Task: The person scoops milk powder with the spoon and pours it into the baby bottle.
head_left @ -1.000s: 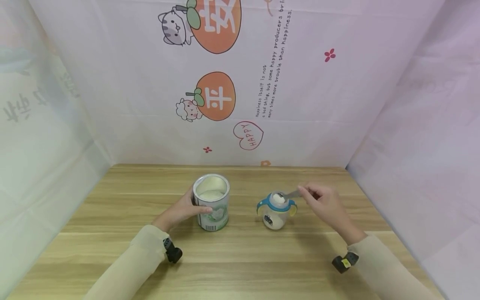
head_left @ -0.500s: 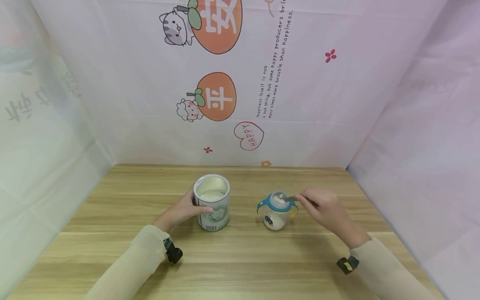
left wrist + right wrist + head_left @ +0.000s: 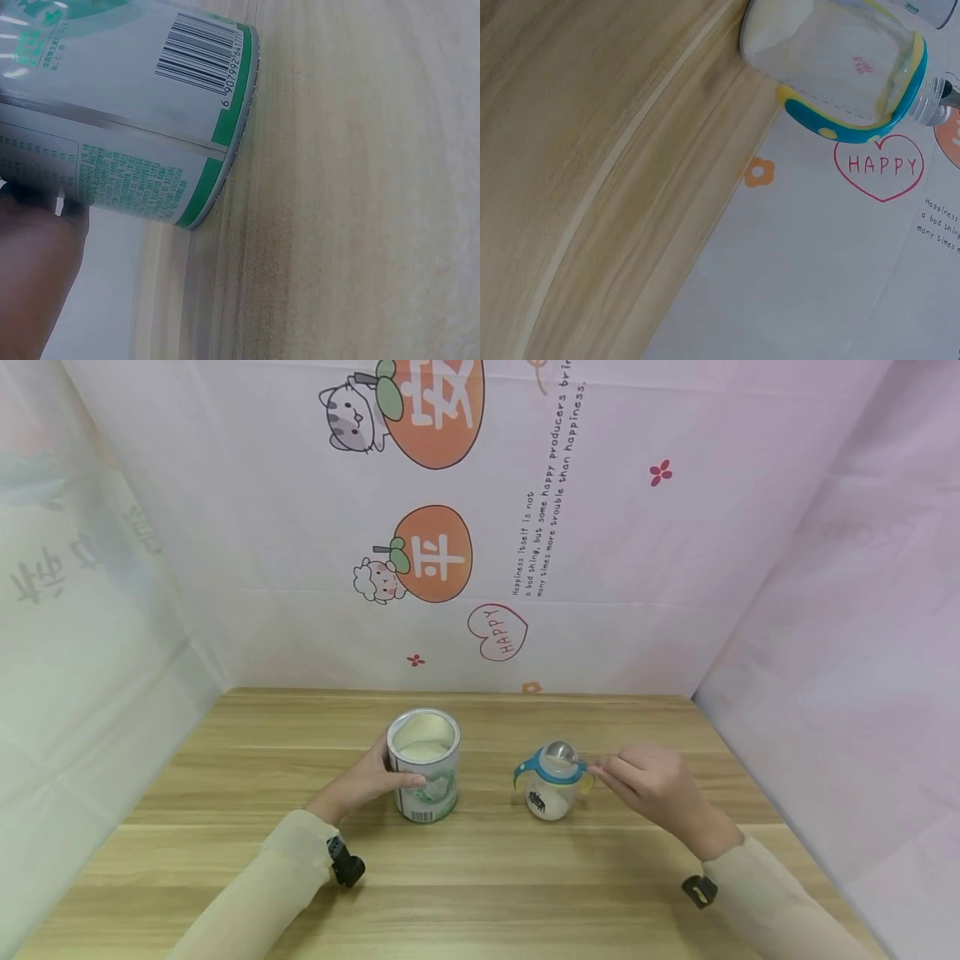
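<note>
An open green-and-white tin (image 3: 423, 767) of white powder stands on the wooden table (image 3: 480, 893); my left hand (image 3: 363, 779) grips its side. The left wrist view shows the tin's barcode label (image 3: 135, 112) close up. To the right stands a clear baby bottle (image 3: 552, 783) with a blue-and-yellow handled collar and some white powder at its bottom (image 3: 840, 67). My right hand (image 3: 645, 781) pinches the handle of a metal spoon (image 3: 561, 753), whose bowl sits tipped over the bottle's mouth.
White printed cloth walls (image 3: 480, 527) close in the table at the back and on both sides. Bare tabletop lies in front of the tin and bottle and to the far left.
The right hand has dropped and drawn back a little, and the spoon has turned over the bottle's mouth; its powder heap no longer shows. The left hand and tin stayed still.
</note>
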A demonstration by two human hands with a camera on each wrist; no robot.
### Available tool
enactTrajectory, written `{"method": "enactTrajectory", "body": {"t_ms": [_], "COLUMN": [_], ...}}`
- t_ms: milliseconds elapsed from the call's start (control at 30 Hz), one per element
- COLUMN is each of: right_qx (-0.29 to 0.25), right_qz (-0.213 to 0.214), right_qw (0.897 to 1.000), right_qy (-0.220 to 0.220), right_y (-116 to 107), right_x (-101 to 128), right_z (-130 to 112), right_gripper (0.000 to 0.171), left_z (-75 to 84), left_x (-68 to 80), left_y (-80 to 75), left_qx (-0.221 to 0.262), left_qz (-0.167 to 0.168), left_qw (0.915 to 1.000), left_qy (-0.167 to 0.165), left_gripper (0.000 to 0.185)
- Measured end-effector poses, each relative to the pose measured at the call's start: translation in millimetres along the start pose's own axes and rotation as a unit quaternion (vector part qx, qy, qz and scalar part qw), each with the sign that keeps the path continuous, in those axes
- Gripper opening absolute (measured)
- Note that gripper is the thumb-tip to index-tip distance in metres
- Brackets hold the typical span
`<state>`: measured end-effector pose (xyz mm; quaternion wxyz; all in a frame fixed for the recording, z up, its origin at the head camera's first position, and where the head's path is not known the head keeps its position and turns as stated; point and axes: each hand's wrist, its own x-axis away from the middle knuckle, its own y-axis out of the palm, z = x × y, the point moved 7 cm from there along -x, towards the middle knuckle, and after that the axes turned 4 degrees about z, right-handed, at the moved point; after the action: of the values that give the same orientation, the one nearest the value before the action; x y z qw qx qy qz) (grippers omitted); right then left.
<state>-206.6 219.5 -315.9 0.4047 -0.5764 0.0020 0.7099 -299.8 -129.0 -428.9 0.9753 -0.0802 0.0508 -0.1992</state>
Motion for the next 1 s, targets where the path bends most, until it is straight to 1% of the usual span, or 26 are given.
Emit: {"method": "enactTrajectory", "body": {"t_ms": [300,567,867,1000], "right_qx": [-0.004,0.006,0.000,0.004], "right_qz": [0.037,0.040,0.048,0.042], "right_qw": [0.999,0.998,0.998,0.998], "right_qy": [-0.031,-0.053,-0.050,-0.039], "right_y": [-10,-10,-9,-8], "right_x": [-15,-14,-9,-6], "right_z": [-10,-15,-16,-14], "right_gripper": [0.038,0.038,0.034,0.037], "left_z": [-2.3,-0.7,-3.0,-4.6], "left_x": [-0.3,0.1,-1.2,-1.2], "left_y": [-1.2,0.5,-0.8,-1.4], "left_qx": [0.000,0.005,0.003,0.001], "left_qz": [0.005,0.001,0.003,0.006], "left_qw": [1.0000,1.0000,1.0000,0.9999], "left_qy": [-0.004,0.001,-0.003,-0.008], "left_gripper": [0.106,0.105,0.107,0.108]}}
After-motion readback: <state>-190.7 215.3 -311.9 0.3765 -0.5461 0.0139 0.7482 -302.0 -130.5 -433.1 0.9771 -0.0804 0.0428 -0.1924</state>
